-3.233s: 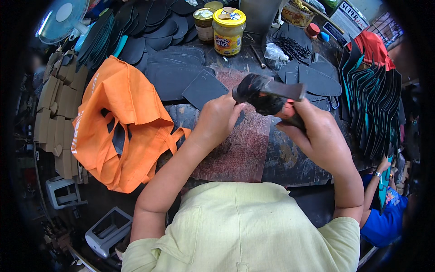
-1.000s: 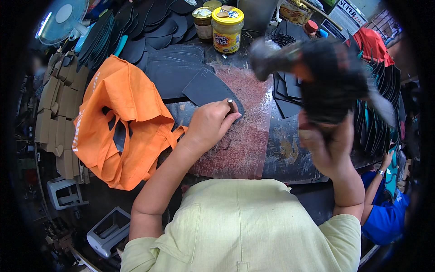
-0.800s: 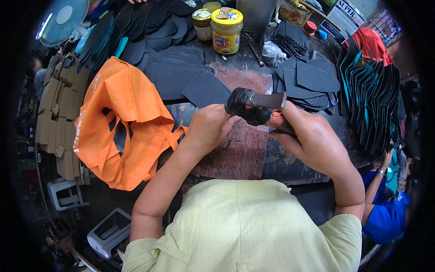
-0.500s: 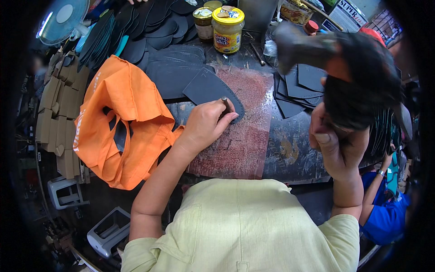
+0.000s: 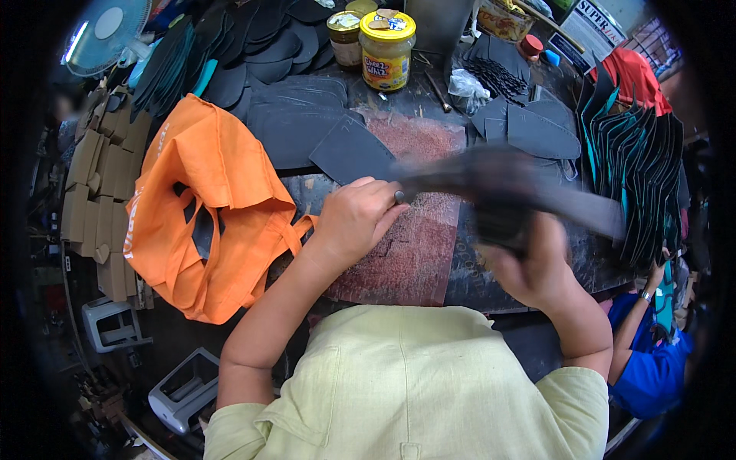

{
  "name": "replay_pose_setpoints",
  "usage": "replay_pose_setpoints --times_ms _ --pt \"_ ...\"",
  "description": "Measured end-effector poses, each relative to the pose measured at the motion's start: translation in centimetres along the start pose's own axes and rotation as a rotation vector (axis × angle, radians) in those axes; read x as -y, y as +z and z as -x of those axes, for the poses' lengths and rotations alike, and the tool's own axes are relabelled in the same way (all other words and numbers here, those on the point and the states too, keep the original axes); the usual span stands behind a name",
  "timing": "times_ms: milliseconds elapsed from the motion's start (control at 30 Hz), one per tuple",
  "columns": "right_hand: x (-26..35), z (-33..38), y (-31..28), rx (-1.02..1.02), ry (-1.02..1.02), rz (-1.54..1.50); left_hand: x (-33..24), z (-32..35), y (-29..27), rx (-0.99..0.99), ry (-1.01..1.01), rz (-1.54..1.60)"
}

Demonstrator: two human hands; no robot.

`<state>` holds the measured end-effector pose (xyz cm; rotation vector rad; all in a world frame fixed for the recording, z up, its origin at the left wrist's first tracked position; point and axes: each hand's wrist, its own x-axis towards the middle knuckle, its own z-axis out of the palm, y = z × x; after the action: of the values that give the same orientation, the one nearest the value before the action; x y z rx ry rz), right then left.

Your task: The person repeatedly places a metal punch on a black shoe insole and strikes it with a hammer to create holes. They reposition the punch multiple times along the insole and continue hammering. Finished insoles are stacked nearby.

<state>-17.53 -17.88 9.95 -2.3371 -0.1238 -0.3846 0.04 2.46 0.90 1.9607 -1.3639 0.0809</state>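
Observation:
My left hand [image 5: 351, 222] pinches a metal punch [image 5: 399, 197], its round end showing beside my fingertips. Under that hand lies a dark, round-ended sheet piece [image 5: 349, 152] partly over a worn reddish mat [image 5: 402, 268]; the hand covers the piece's near end. My right hand [image 5: 533, 261] grips a hammer [image 5: 498, 184], smeared by motion. The blurred hammer head reaches close to the punch's end; whether they touch cannot be made out.
Dark cut pieces [image 5: 295, 126] lie behind my left hand, with more [image 5: 544, 132] at the right. An orange bag [image 5: 230, 169] sits at the left. Two jars, one yellow-lidded [image 5: 386, 57], stand at the back. Upright dark sheets [image 5: 636, 184] line the right edge, near another person's blue sleeve [image 5: 652, 372].
My right hand has brought the hammer down and left from its raised place, close to the punch. The punch now leans toward the right. My left hand stays nearly in place.

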Motion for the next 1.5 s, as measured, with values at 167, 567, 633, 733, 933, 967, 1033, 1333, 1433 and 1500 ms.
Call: replay_pose_setpoints --times_ms 167,567,633,733,933,967,1033,1333,1433,1500 --pt "0.0 -0.7 -1.2 0.181 0.225 0.190 0.6 -0.6 -0.2 0.051 -0.095 0.084" --pt "-5.3 5.5 3.9 0.007 0.499 -0.066 1.1 -6.5 -3.7 0.344 0.154 -0.185" --pt "-5.6 5.7 4.0 -0.002 0.511 -0.064 0.7 -6.9 -4.2 0.233 0.079 -0.035" --pt "-5.8 5.5 3.9 0.001 0.510 -0.070 1.2 -6.0 -4.2 -0.051 -0.036 0.245" --pt "-5.3 4.8 3.1 0.058 0.623 -0.135 1.4 -0.1 -0.8 -0.076 -0.556 0.474" --pt "-5.1 4.6 2.8 0.075 0.632 -0.129 1.4 0.6 -0.8 -0.021 -0.613 0.387" --pt "-4.6 4.2 2.3 0.089 0.588 -0.078 1.7 0.8 -1.6 -0.154 -0.301 0.144" --pt "-4.4 2.2 2.4 0.138 0.449 0.177 3.0 -4.4 0.2 -0.056 -0.384 0.440" --pt "-4.5 2.4 2.5 0.135 0.498 0.212 3.9 -4.3 1.6 -0.002 -0.360 0.317" --pt "-4.5 2.4 2.4 0.122 0.506 0.180 4.4 -4.3 2.0 -0.025 -0.366 0.344"
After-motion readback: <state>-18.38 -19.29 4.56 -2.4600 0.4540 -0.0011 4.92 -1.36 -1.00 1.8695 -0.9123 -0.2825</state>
